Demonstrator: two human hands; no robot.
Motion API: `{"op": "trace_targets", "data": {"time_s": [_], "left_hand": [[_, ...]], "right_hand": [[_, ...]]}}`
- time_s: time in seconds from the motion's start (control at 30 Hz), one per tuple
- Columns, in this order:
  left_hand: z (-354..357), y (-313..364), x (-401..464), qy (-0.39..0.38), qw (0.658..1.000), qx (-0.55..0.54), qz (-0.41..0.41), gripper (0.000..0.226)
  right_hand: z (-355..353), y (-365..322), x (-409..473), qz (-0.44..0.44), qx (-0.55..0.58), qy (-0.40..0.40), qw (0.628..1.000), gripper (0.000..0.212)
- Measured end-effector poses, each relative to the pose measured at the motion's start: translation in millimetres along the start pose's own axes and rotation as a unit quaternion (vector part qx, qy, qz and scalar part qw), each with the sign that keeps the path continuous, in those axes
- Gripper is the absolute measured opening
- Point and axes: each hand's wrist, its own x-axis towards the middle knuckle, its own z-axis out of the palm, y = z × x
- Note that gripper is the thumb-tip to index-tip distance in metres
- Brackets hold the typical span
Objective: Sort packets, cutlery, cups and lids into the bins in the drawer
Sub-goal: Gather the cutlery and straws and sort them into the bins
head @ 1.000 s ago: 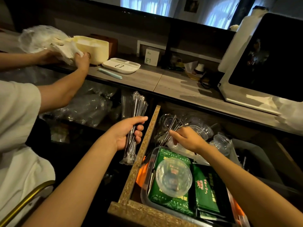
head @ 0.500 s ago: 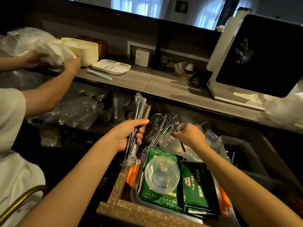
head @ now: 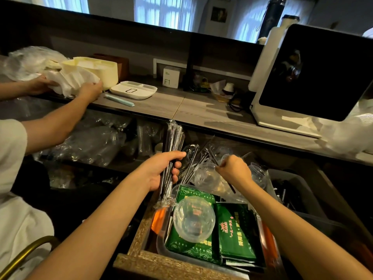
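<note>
My left hand (head: 161, 171) grips a bundle of wrapped black cutlery (head: 173, 142), held upright over the left edge of the open drawer (head: 141, 229). My right hand (head: 234, 170) pinches a single wrapped black piece (head: 231, 185) above a heap of loose cutlery and clear cups (head: 205, 175) at the drawer's back. Nearer to me, a clear bin (head: 161, 247) holds green packets (head: 235, 229) with a clear dome lid (head: 193, 219) lying on top. A grey bin (head: 298, 188) stands at the right of the drawer.
Another person at the left handles white plastic bags (head: 68, 79) on the counter (head: 161, 104). A cream box (head: 105, 71), a white tray (head: 133, 90), a light blue stick (head: 119, 100) and a large black screen (head: 314, 73) stand on it. Bagged cups (head: 86, 142) fill the shelf below.
My left hand has carried the bundle rightward, from beside the drawer to over its left edge. My right hand stays over the heap, still pinching a piece.
</note>
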Motion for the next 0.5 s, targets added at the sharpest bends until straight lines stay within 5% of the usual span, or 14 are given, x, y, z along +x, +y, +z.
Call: {"op": "trace_targets", "data": {"time_s": [0.1, 0.2, 0.33, 0.5], "left_hand": [[4, 0, -3, -0.006, 1.000, 0.007, -0.005, 0.017], [7, 1, -5, -0.006, 1.000, 0.011, -0.003, 0.017], [11, 2, -8, -0.010, 1.000, 0.015, -0.002, 0.017], [14, 2, -11, -0.008, 1.000, 0.017, -0.006, 0.019]], "right_hand": [[-6, 1, -5, -0.017, -0.041, -0.059, 0.997, 0.030], [-5, 3, -10, -0.015, -0.093, -0.136, 0.986, 0.050], [-4, 8, -9, 0.009, 0.018, -0.125, 0.992, 0.037], [-16, 14, -11, 0.009, 0.091, -0.056, 0.994, 0.051]]}}
